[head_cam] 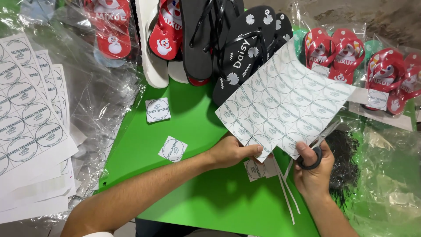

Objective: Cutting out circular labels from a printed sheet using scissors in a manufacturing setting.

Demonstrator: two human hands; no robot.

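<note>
- Left hand: fingers pinched on the lower edge of the label sheet, thumb on top; it holds the sheet lifted and tilted above the green tabletop, apparently so the paper stays taut and clear for cutting
- Right hand: fingers closed through the black loops of the scissors, whose blades point up and away under the sheet's lower right edge; whether the blades are parted cannot be told, as the sheet and clear film mask them
- Label sheet: white, printed with rows of round labels, held over the middle of the tabletop toward its right edge, partly covering the sandals behind it
- Cut square labels: one lying left of centre, one nearer the near edge, another just under the left hand; each lies flat and apart from the others, seemingly dropped where it was cut free
- Paper strips: thin white offcuts lying below the hands toward the near edge, likely trimmings
- Stack of uncut sheets: off the tabletop's left edge, within reach of the left arm, partly under clear plastic film
- Black sandals and red sandals: piled along the far edge
- Bagged red sandals: at the far right corner, in clear bags, each bearing a square white label
- Clear bags: crumpled beyond the right edge
</note>
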